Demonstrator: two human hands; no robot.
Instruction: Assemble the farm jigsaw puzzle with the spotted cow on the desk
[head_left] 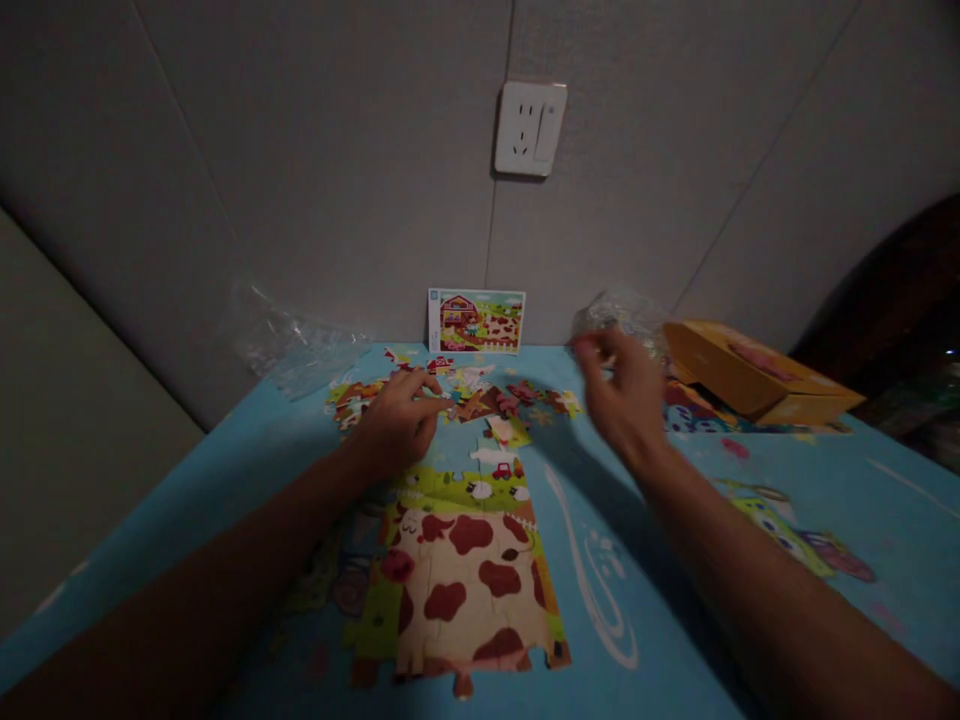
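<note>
My left hand [401, 415] rests low over the left part of a pile of loose puzzle pieces [510, 398], its thumb and forefinger apart and reaching toward them. Raised over the table to the right, my right hand [626, 395] is blurred by motion. Its fingers are curled together, with a reddish spot at the tips that I cannot make out. Between my forearms lies a partly joined jigsaw puzzle [465, 570] showing a brown-spotted cow, sheep and a red tractor. A yellowish-green puzzle piece [508, 432] touches or lies close to its far edge.
A picture card [477, 322] of the farm scene leans on the wall below a socket [530, 128]. Clear plastic wrapping [300, 345] lies far left, more plastic [619, 310] behind my right hand. An orange box [757, 370] stands right on the blue patterned tablecloth [675, 620].
</note>
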